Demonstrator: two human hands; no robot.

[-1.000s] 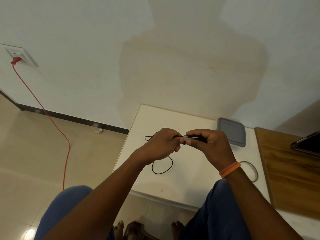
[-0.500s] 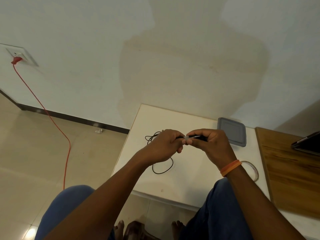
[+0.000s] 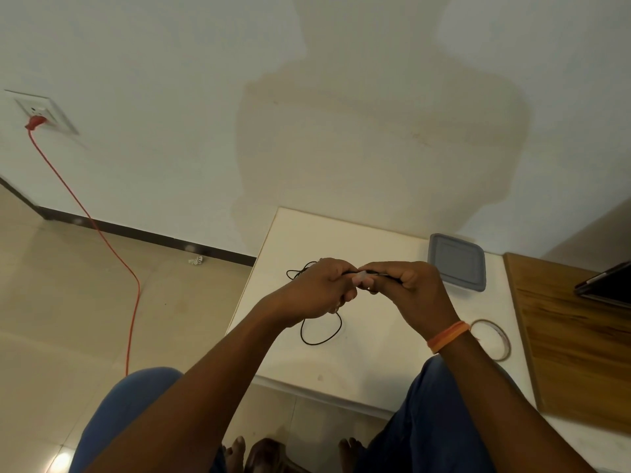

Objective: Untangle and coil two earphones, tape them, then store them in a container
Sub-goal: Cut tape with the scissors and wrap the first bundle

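Both hands meet above the white table (image 3: pixel 375 363). My right hand (image 3: pixel 409 291) grips a coiled black earphone bundle (image 3: pixel 384 275). My left hand (image 3: pixel 324 291) pinches a pale strip of tape (image 3: pixel 362 277) against that bundle, fingertips touching the right hand's. A second black earphone wire (image 3: pixel 321 336) lies on the table under my left hand, with a loop showing below it and more wire behind it. The grey lidded container (image 3: pixel 457 262) sits at the table's back right. A clear tape roll (image 3: pixel 495 339) lies beside my right wrist.
A wooden board (image 3: pixel 573 343) lies to the right with a dark device (image 3: pixel 607 285) on it. A red cable (image 3: pixel 112 254) runs from a wall socket (image 3: pixel 41 112) down across the floor on the left. My knees flank the table's front edge.
The two hands have closed together a little and my left fingers have shifted on the tape strip. The bundle, the loose wire, the container and the tape roll stay where they were.
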